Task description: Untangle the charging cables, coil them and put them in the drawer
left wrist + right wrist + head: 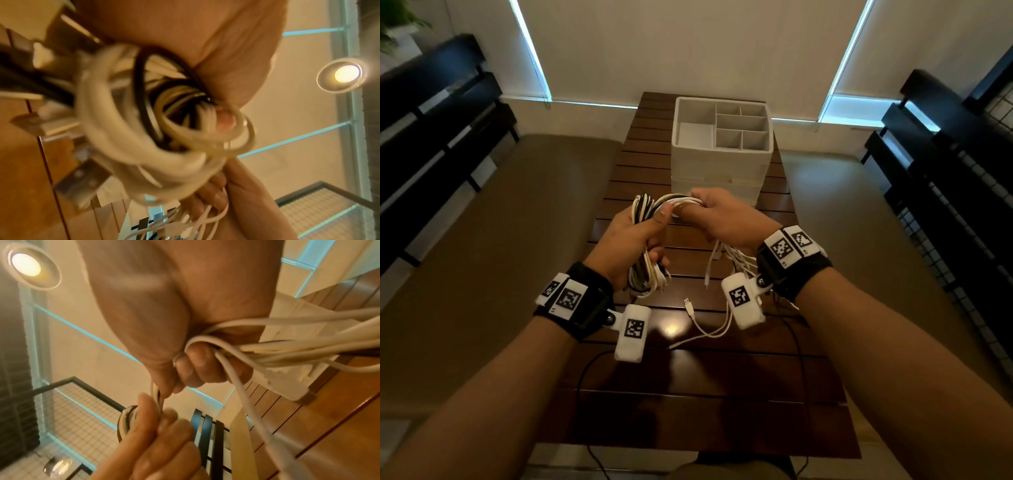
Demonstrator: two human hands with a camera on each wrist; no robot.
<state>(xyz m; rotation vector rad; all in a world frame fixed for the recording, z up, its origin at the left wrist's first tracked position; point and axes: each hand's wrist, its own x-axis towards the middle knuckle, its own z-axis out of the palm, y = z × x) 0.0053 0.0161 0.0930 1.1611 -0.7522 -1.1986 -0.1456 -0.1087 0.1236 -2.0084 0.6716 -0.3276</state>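
My left hand (pixel 635 236) grips a thick coil of white and black charging cables (pixel 645 279), held upright above the wooden table (pixel 688 394); the coil (pixel 144 116) fills the blurred left wrist view. My right hand (pixel 717 214) grips white cables (pixel 257 350) that run from the top of the coil, and its fingers (pixel 191 365) curl round them. Loose white ends with USB plugs (pixel 690 306) hang below the right hand over the table. The white drawer organiser (pixel 722 178) stands just beyond the hands, its drawers closed as far as I can tell.
The organiser's top tray (pixel 678 113) has several open compartments. A thin black cord (pixel 796 342) from the wrist gear trails over the near table. Dark shelving (pixel 441 113) flanks the left side and a wire-grid rack (pixel 962 192) the right.
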